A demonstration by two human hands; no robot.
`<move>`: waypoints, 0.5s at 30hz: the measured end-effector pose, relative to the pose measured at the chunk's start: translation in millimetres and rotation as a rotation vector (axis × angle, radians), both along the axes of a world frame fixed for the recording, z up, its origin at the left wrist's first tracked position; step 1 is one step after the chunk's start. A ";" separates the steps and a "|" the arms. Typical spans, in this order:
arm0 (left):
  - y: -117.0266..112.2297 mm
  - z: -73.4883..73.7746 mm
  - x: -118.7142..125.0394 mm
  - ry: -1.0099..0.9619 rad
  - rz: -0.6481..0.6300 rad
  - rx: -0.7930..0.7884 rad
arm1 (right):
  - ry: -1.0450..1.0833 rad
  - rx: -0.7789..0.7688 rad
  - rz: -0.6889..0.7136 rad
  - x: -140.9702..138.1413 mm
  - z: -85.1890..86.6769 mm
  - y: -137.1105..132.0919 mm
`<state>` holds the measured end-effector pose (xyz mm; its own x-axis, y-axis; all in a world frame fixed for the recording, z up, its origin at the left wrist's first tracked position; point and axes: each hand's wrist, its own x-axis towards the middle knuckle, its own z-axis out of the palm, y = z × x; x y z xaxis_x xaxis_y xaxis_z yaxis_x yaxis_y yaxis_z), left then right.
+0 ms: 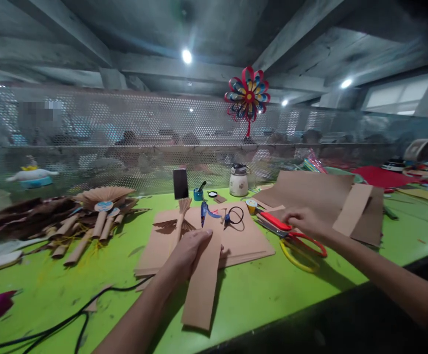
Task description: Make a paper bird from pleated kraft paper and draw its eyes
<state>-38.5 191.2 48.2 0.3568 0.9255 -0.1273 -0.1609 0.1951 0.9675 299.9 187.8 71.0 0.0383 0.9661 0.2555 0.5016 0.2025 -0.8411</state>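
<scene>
A bright green desk (272,295) runs below a grey mesh screen (125,128) and a concrete ceiling with lamps. The people behind the screen are only blurred shapes. The left hand (189,253) is closed around the top of a brown paper strip (202,290), which lies over a stack of brown sheets (246,241). The right hand (302,220) is stretched out, fingers curled onto red scissors (295,236); I cannot tell whether it grips them.

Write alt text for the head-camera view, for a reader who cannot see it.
A person's left hand holds a brown paper strip over a green table, while the right hand touches red-handled scissors. Folded paper fans lie at left.
</scene>
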 end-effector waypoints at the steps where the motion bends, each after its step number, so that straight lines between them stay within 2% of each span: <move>1: 0.3 -0.2 -0.1 0.008 -0.003 0.004 | -0.054 -0.031 -0.017 15.1 -1.6 -7.5; 3: 1.4 -1.0 -0.1 0.016 0.001 0.007 | -0.276 -0.138 0.004 34.6 -6.6 -20.1; 5: 2.6 -2.3 0.1 -0.005 0.009 0.001 | -0.380 -0.167 0.088 36.5 -11.9 -28.8; 7: 3.5 -4.0 0.5 -0.039 0.012 -0.011 | -0.414 -0.125 0.143 21.1 -15.3 -34.2; 12: 4.7 -7.0 -0.1 -0.038 0.005 -0.024 | -0.419 -0.006 0.206 -37.1 -16.1 -37.5; 15: 5.5 -6.5 -2.0 -0.011 0.026 -0.031 | -0.554 0.091 0.154 -33.8 -21.4 -33.7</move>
